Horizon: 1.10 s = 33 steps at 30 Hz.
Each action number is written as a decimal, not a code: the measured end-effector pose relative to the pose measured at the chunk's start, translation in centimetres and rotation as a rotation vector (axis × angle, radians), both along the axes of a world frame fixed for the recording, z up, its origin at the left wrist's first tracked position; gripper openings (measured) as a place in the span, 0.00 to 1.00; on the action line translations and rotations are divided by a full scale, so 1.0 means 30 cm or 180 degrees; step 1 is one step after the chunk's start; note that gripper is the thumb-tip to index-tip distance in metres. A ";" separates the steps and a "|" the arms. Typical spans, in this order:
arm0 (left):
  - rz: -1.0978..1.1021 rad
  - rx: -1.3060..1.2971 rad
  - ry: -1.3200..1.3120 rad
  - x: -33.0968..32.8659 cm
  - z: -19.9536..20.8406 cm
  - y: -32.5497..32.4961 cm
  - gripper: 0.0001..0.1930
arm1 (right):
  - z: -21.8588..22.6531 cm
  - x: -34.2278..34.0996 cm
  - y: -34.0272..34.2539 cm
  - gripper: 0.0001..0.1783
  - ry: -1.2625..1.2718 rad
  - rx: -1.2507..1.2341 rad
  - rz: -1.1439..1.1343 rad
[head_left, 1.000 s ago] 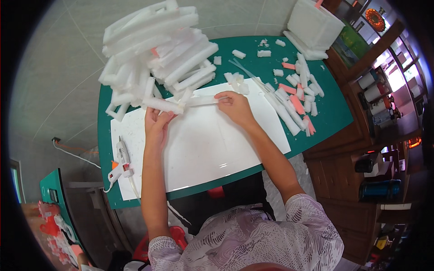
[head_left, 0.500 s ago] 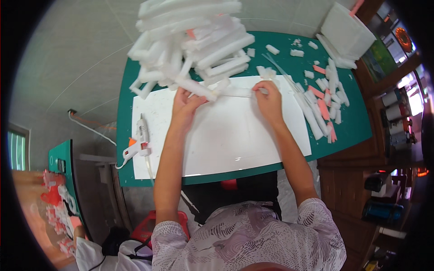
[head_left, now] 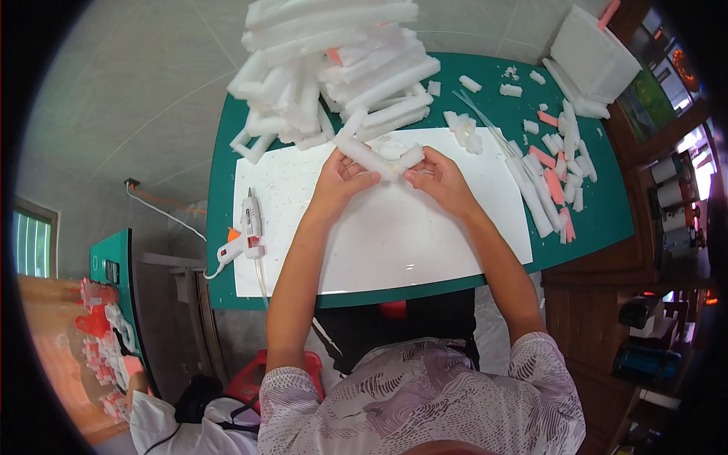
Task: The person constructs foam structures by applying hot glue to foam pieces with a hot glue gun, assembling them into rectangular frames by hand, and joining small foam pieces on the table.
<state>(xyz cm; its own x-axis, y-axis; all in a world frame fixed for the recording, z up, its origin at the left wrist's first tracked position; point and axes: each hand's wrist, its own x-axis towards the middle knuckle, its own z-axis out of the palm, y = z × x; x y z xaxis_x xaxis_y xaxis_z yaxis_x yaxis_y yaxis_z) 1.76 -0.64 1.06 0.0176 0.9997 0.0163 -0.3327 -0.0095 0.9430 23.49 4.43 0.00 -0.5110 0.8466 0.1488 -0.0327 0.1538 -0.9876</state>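
My left hand [head_left: 340, 182] is closed around a white foam strip frame [head_left: 368, 158], its thumb near a corner. Close to that corner, my right hand [head_left: 442, 180] pinches the frame's short arm between thumb and fingers. The two arms meet in a V just above the white sheet [head_left: 394, 250]. Behind them, part of the frame blends with the foam beyond, so its full outline is hard to make out. A white glue gun [head_left: 251, 221] with an orange trigger lies left of my left forearm, a clear glue stick poking from its rear.
A tall heap of white foam frames [head_left: 341, 68] stands at the back of the green table [head_left: 485, 68]. Foam scraps and pink pieces [head_left: 554, 186] cover the right side, beside thin clear sticks [head_left: 478, 114]. Another person's white sleeve [head_left: 152, 425] shows at lower left.
My right hand has moved left, closer to my left hand, and the foam corner between them now shows as a V. The whole view has shifted slightly.
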 end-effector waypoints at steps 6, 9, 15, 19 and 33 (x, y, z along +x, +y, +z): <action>-0.0008 -0.0039 0.0323 -0.011 -0.017 -0.004 0.33 | -0.020 -0.001 0.005 0.16 -0.0079 0.0103 0.0159; 0.0002 -0.0086 0.0349 0.000 -0.015 -0.006 0.34 | 0.002 0.001 -0.005 0.16 -0.0040 0.0043 0.0069; 0.0261 0.0116 0.0293 -0.021 0.031 0.005 0.33 | -0.006 0.012 0.005 0.18 -0.0300 0.0774 -0.0484; 0.0181 0.0210 0.0323 -0.044 -0.004 0.009 0.25 | 0.001 0.003 0.001 0.19 -0.0240 0.0604 -0.0566; 0.0214 -0.0170 0.0174 -0.039 0.000 0.007 0.14 | 0.023 0.008 0.004 0.20 0.0182 -0.0357 -0.0055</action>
